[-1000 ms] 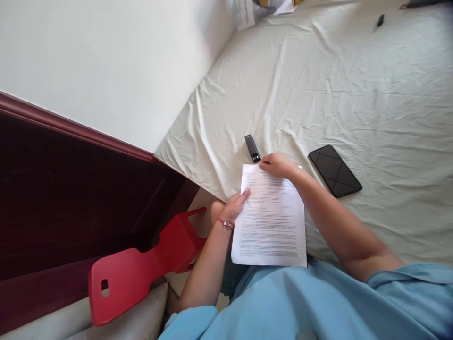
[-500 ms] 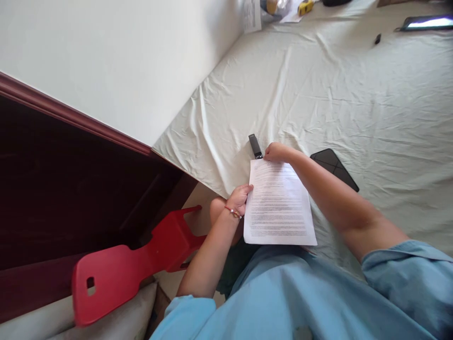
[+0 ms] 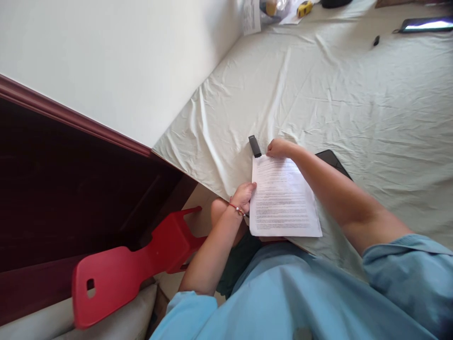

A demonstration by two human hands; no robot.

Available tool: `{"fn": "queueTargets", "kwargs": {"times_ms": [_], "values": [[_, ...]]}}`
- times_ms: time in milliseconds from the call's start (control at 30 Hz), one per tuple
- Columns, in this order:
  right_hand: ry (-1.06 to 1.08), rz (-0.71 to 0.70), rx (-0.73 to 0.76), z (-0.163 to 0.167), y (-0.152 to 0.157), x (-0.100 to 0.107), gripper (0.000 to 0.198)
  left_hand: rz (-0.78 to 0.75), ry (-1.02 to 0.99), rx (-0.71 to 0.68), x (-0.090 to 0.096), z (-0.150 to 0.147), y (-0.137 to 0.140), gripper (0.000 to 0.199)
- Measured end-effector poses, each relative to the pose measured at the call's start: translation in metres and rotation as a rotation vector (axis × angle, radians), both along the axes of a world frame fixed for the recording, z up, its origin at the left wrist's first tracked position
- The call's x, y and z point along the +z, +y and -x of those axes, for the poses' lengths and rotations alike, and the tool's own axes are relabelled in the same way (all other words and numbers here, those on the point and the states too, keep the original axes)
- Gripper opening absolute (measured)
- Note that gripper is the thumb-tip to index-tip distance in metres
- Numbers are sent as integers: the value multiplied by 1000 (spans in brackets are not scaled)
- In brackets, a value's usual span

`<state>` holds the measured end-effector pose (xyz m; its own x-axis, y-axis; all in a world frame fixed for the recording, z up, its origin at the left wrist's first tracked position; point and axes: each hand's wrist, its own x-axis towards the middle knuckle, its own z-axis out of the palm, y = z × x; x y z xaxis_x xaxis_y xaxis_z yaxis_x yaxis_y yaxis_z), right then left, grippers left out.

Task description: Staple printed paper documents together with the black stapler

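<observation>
A sheaf of printed paper (image 3: 283,203) lies at the near edge of the cloth-covered surface, its near end reaching past that edge. My left hand (image 3: 243,196) is closed on its left edge, thumb on top, with a red beaded bracelet at the wrist. My right hand (image 3: 279,148) pinches the far edge, fingers curled. Just left of those fingers is a small black stapler (image 3: 254,146), its near end touching the paper's far left corner. How far the corner sits inside the stapler cannot be made out.
A black phone-like slab (image 3: 332,161) lies partly under my right forearm. A red plastic chair (image 3: 113,278) stands at lower left. Farther back are a yellow tape measure (image 3: 304,8), a small black object (image 3: 376,40) and a lit-screen device (image 3: 424,24). A white wall borders the left.
Both hands have shifted the paper slightly away from me and to the right, so its far left corner now meets the stapler's end. My right forearm covers more of the black slab.
</observation>
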<state>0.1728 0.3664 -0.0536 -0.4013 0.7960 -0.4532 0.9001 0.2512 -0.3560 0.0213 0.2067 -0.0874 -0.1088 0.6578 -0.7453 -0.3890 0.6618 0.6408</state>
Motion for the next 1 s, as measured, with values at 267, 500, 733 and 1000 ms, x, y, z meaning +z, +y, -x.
{"fn": "queueTargets", "kwargs": {"times_ms": [267,500,733,1000], "values": [[21,-227,-40,-3,-15,-10,33,-63,53,-39,-5,-4,-3,13],[393,-619,181,0,-46,-28,49,-105,19,-45,0,-5,-7,12],[368,-692,207,3,-50,-47,44,-85,60,-8,-6,-13,-8,11],[328,-785,198,13,-43,-43,38,-108,47,-14,-18,-15,-11,8]]}}
